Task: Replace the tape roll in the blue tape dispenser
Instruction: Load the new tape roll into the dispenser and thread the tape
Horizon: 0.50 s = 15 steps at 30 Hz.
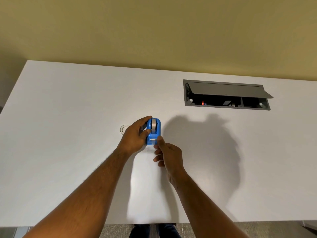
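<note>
The blue tape dispenser [155, 133] stands on the white table [68, 117], with a grey tape roll [153, 125] seated in its top. My left hand [135, 136] grips the dispenser from its left side, thumb against the roll. My right hand [167, 154] is at the dispenser's near end, thumb and fingertips pinched by the cutter; whether a tape end is between them cannot be told. A clear, nearly spent tape ring [123, 129] lies flat on the table just left of my left hand, partly hidden by it.
A grey cable hatch [226, 95] with its lid propped open is sunk into the table at the back right. A yellow wall runs behind the table. The table's near edge lies just below my forearms.
</note>
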{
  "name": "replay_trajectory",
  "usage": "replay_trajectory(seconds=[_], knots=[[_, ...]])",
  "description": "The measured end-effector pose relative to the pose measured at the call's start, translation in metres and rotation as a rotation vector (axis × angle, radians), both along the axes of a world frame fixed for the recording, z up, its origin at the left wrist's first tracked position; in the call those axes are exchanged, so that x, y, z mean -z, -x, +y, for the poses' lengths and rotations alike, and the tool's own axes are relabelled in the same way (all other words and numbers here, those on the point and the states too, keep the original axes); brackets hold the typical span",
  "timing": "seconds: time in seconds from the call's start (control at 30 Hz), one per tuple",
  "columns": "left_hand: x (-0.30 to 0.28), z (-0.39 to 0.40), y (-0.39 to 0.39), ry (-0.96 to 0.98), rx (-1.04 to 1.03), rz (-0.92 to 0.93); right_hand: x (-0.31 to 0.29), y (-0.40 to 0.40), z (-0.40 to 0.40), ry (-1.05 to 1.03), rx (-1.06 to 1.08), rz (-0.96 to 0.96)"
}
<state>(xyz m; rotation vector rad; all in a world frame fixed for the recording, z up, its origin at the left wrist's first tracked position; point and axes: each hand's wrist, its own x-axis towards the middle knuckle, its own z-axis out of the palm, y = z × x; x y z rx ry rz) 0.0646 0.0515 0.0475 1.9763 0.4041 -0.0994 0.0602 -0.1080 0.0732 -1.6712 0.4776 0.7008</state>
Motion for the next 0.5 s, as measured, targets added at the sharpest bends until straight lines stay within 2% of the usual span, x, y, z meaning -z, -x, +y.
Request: replay_trajectory(seconds=[0.23, 0.5], knots=[[0.001, 0.0, 0.0, 0.013, 0.001, 0.003, -0.005, -0.006, 0.014, -0.129, 0.111, 0.237], [0.0, -0.001, 0.001, 0.019, -0.002, 0.01, 0.001, -0.002, 0.019, -0.091, 0.106, 0.146]])
